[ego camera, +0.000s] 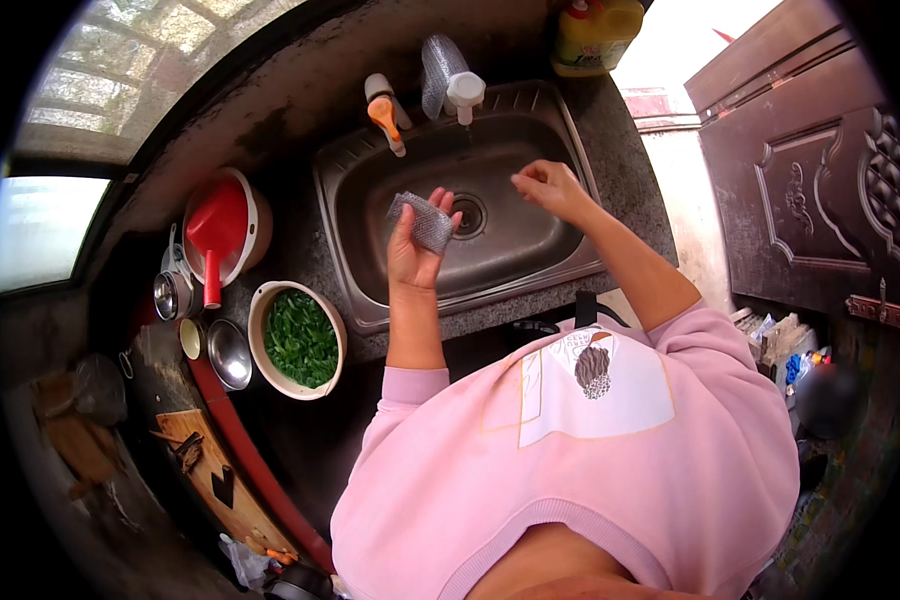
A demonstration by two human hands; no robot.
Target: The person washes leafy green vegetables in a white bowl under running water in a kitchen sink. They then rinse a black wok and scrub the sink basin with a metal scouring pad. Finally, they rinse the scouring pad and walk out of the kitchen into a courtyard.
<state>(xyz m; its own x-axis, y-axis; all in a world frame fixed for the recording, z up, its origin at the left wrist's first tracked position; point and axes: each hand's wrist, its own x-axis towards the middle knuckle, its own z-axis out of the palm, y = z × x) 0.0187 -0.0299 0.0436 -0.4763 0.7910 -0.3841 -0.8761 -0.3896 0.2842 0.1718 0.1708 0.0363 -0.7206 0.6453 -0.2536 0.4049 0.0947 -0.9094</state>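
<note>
My left hand (pixel 414 264) is palm up over the near left part of the stainless steel sink (pixel 529 259). It holds a folded, silvery mesh cloth (pixel 426 222) between the thumb and fingers. My right hand (pixel 555 192) hovers above the right side of the basin, its fingers curled in and nothing visible in them. Between the two hands, lower down, lies the round drain (pixel 468 215). Behind the basin are a tap with an orange handle (pixel 382 116) and a white tap (pixel 465 91). A second silvery mesh cloth (pixel 439 64) hangs by the white one.
Left of the sink stands a pale basin of chopped green leaves (pixel 301 337). Farther left are a metal bowl (pixel 230 355) and a red dipper (pixel 216 225) in a white basin (pixel 257 232). A yellow jug (pixel 596 37) stands at the back right, near a dark door (pixel 795 195).
</note>
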